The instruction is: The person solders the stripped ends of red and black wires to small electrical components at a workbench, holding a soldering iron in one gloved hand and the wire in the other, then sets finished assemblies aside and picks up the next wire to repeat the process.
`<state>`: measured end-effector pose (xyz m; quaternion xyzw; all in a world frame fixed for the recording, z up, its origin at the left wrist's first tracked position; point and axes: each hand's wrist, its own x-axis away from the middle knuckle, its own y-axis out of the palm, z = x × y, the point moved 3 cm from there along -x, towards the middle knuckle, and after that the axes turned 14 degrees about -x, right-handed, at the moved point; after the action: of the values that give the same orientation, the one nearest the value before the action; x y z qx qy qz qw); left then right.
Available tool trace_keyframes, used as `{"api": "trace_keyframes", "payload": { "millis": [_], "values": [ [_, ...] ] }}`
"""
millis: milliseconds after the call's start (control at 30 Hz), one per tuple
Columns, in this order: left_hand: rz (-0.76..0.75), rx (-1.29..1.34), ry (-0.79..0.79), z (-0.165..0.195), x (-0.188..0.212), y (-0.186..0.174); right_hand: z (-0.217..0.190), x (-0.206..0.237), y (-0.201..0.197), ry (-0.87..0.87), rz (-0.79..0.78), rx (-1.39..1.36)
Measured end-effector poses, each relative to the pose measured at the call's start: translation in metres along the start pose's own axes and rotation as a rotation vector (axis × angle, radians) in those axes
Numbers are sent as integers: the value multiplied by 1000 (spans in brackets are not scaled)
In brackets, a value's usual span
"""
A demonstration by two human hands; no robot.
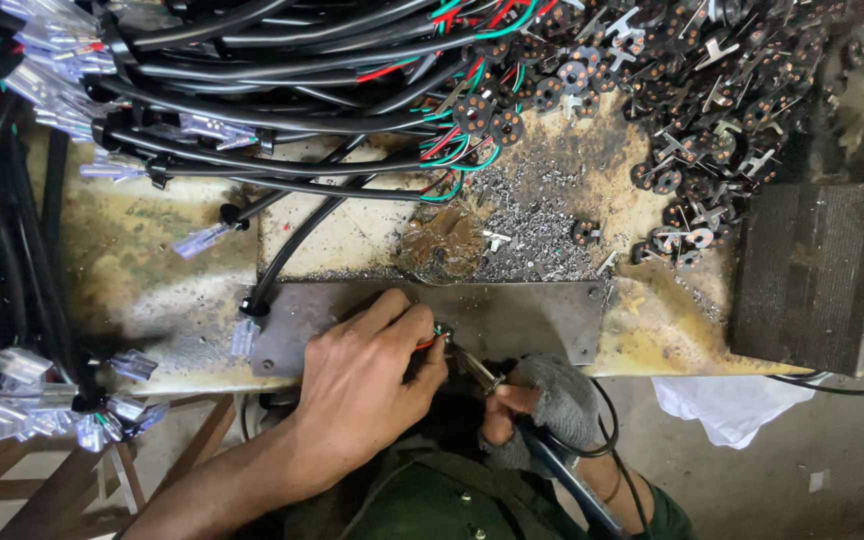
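Pinching a small wired part (439, 333) between thumb and fingers, the left hand (367, 385) is closed around it and presses it on the grey metal plate (532, 315) at the lower centre of the frame, probably so the plate takes the heat and keeps the piece steady. Red and green wire ends show just at the fingertips. The right hand (542, 410), in a grey fingerless glove, is wrapped shut on a soldering iron (512, 405); its tip (462, 358) points up-left and almost touches the part. Its blue handle and black cord run down to the lower edge. Above the plate, metal crumbs (522, 225) lie on the stained tabletop (132, 260). Black cable bundles (282, 90) fill the upper left, and round black discs with pins (692, 110) are heaped at upper right, near for reaching. A dark block (817, 275) stands at right.
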<state>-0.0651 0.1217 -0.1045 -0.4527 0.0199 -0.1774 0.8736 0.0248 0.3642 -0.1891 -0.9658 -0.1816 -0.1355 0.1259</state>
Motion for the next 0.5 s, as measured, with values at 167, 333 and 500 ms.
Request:
{"api": "trace_keyframes", "payload": {
  "millis": [167,333,500],
  "values": [
    [-11,0,-1,2,1,0,-14,-1,5,-496,42,214],
    [2,-5,6,4,1,-1,32,12,0,452,-26,-311],
    [-10,-2,6,3,1,0,38,17,1,0,312,-396]
  ]
}}
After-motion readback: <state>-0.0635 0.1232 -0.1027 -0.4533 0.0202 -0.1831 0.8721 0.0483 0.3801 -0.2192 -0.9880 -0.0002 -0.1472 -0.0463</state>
